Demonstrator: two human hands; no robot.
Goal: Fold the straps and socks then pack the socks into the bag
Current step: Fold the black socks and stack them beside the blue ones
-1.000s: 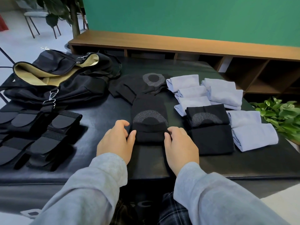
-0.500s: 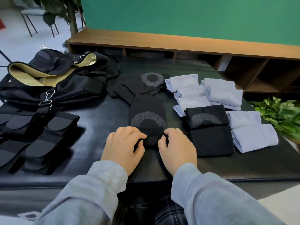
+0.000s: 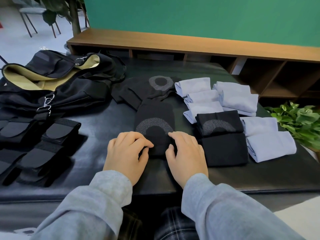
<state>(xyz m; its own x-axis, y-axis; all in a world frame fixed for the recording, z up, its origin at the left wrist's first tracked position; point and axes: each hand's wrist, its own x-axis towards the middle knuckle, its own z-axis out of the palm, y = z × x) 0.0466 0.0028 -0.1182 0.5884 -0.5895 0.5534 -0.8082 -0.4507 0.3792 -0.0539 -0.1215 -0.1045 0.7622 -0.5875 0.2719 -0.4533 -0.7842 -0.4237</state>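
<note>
A black sock with a grey half-ring [image 3: 154,118] lies flat in the middle of the dark table [image 3: 107,118]. My left hand [image 3: 127,154] pinches its near left edge and my right hand [image 3: 186,153] pinches its near right edge. Unfolded black socks [image 3: 145,89] lie behind it. Folded black socks [image 3: 223,135] sit to the right, among several folded light blue socks [image 3: 237,99]. The open black bag [image 3: 52,87] with a tan lining lies at the far left. Folded black straps [image 3: 39,141] rest at the left, in front of the bag.
A long wooden shelf unit [image 3: 190,47] runs behind the table below a green wall. A leafy green plant [image 3: 301,122] stands at the table's right edge. Chairs and a plant trunk [image 3: 74,16] stand at the far left on the pale floor.
Both hands moved inward from the sock's sides onto its near end, and their fingers curled to pinch the near edge. The sock's near end looks slightly bunched.
</note>
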